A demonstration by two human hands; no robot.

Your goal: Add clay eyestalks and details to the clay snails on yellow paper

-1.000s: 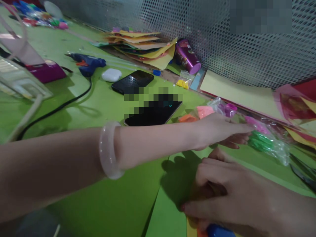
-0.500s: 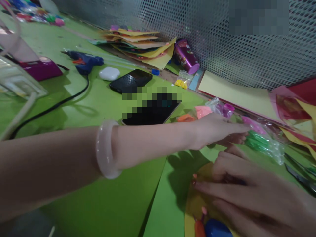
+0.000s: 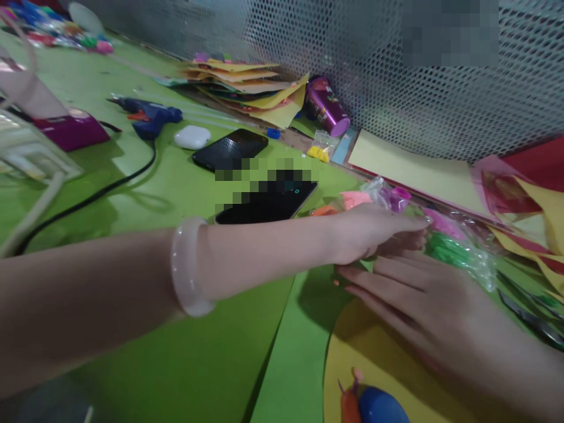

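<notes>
My left hand [image 3: 374,232], with a pale bangle [image 3: 187,267] on the forearm, reaches right across the green sheet and its fingers rest on a clear bag of green and pink clay pieces [image 3: 458,249]. Whether it grips the bag is hidden. My right hand [image 3: 423,305] lies flat with fingers stretched out, on the edge of a yellow paper disc [image 3: 379,358]. A small clay figure, orange and blue [image 3: 368,405], sits on the disc at the bottom edge.
Two dark phones [image 3: 231,150] and a white case [image 3: 191,137] lie behind my arm. A blue glue gun [image 3: 150,114] with a black cord, a purple can [image 3: 326,106], stacked coloured paper [image 3: 247,88] and scissors [image 3: 529,320] surround the work area. Mesh wall behind.
My right hand has opened from a curled pose and slid up toward the left hand, uncovering the yellow disc and the clay figure. The left hand has barely moved.
</notes>
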